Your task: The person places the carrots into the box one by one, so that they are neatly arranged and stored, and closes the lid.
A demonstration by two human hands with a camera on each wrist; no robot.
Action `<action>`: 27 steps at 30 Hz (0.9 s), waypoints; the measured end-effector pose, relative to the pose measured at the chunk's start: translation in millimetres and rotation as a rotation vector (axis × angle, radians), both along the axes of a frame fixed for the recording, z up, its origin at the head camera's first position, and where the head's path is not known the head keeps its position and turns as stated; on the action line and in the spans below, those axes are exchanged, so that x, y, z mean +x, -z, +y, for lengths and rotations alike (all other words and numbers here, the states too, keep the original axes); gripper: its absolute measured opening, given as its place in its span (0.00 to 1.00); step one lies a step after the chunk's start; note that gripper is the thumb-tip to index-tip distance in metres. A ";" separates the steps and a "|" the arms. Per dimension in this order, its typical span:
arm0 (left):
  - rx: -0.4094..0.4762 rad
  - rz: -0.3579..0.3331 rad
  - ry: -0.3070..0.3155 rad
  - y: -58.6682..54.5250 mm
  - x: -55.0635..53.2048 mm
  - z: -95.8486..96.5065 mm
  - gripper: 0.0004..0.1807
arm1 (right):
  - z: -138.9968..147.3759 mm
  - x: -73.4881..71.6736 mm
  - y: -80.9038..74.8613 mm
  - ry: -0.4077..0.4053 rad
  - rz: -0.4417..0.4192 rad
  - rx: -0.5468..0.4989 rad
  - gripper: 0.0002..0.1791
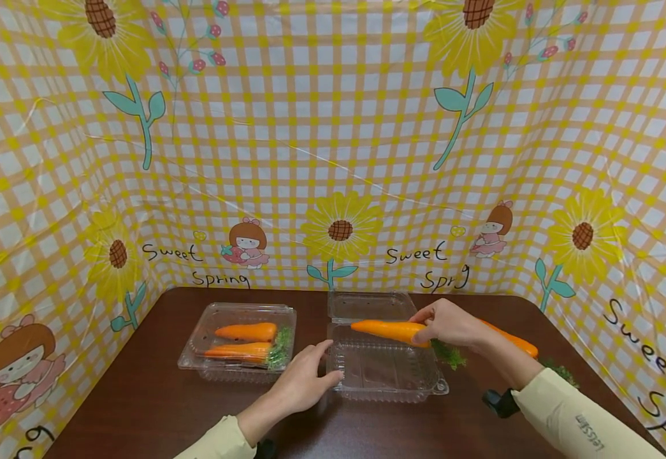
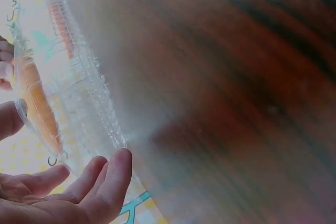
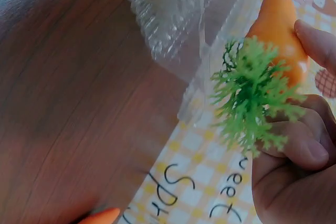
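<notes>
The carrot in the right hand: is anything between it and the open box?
Nothing visible blocks the carrot. The open box has its lid folded back, and the left hand is at the box's left edge.

Reaching in from the near side are 2 arms [image 1: 585, 414] in pale cream fabric sleeves [image 1: 218, 440]. The bare left hand [image 1: 304, 377] sits nearer, its fingers [image 2: 116, 182] loosely extended, thumb spread apart; the blurry left wrist view makes their exact bend hard to judge. The bare right hand [image 1: 453, 322], farther and rightward, pinches between thumb and curled fingers.
</notes>
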State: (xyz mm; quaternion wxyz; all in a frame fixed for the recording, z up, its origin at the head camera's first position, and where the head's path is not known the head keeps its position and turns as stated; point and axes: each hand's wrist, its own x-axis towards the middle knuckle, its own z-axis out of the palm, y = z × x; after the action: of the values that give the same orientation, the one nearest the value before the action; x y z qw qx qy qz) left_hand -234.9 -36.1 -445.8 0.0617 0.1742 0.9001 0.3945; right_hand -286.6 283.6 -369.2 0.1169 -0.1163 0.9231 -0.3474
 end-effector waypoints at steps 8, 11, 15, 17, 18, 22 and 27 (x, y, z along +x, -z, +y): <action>-0.006 0.008 0.012 -1.1 -0.5 0.2 0.38 | -24.0 -12.4 17.2 -0.031 0.001 0.030 0.22; -0.004 0.011 0.015 -1.3 -0.2 0.3 0.38 | -29.7 -15.1 23.0 -0.061 0.024 0.050 0.21; -0.005 0.006 0.013 -1.8 -0.5 0.9 0.38 | -34.6 -19.2 31.0 -0.078 0.038 0.087 0.22; -0.003 -0.003 0.011 -2.1 -0.5 0.9 0.38 | -37.3 -20.9 33.7 -0.090 0.049 0.108 0.22; -0.003 -0.005 0.010 -2.3 -0.5 0.9 0.38 | -38.9 -21.6 34.6 -0.093 0.057 0.120 0.22; -0.002 -0.014 0.002 -2.9 0.0 0.9 0.38 | -44.1 -23.3 37.0 -0.097 0.086 0.197 0.22; -0.005 -0.019 -0.004 -2.8 0.8 0.7 0.38 | -47.8 -21.7 40.5 -0.070 0.072 0.277 0.23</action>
State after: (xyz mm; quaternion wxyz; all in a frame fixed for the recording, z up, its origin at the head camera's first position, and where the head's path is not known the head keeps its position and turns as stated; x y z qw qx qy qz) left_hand -234.1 -35.5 -443.0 0.0698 0.1685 0.9008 0.3941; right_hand -308.2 235.7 -409.7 0.1106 -0.1435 0.9612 -0.2079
